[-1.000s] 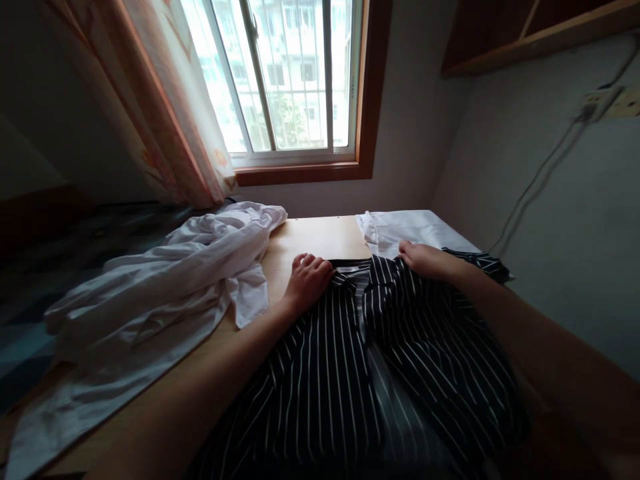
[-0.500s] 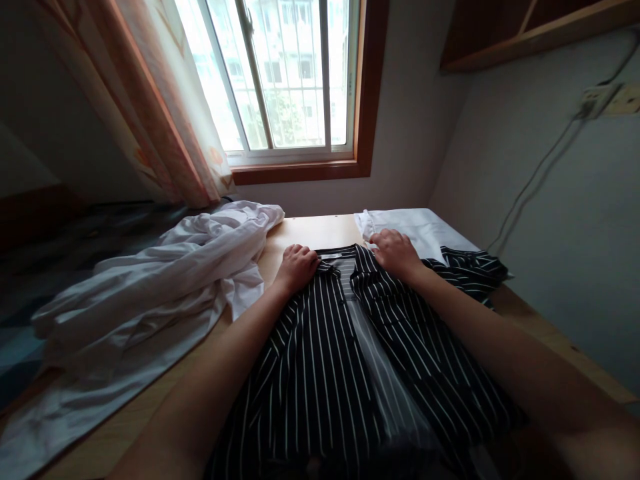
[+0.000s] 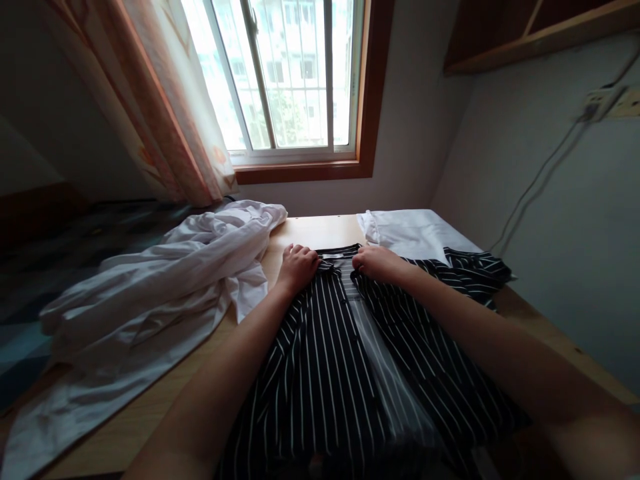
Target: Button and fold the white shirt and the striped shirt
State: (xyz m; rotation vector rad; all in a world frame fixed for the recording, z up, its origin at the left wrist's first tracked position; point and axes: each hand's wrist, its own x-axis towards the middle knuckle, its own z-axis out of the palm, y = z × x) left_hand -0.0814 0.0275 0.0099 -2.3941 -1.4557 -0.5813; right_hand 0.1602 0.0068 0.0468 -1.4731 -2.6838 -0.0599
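Observation:
A black shirt with white stripes [image 3: 333,360] lies front up across the table, its front parted so the paler inside shows down the middle. At the left side of its collar, my left hand [image 3: 300,267] rests with fingers bent over the cloth; whether it grips is hard to see. My right hand [image 3: 377,265] has its fingers closed on the right front edge of the shirt, just below the collar. One striped sleeve stretches out to the right, beyond my right forearm.
Crumpled white cloth [image 3: 165,287] covers the table's left side. Folded white cloth [image 3: 420,230] lies at the back right, partly under the striped sleeve. The wooden table [image 3: 320,230] reaches toward the wall below a window [image 3: 295,80]. A cord [image 3: 530,183] hangs at right.
My right hand has moved left and slightly down, from the right shoulder area to the shirt's front edge, and its fingers have closed there. My left hand stays at the collar.

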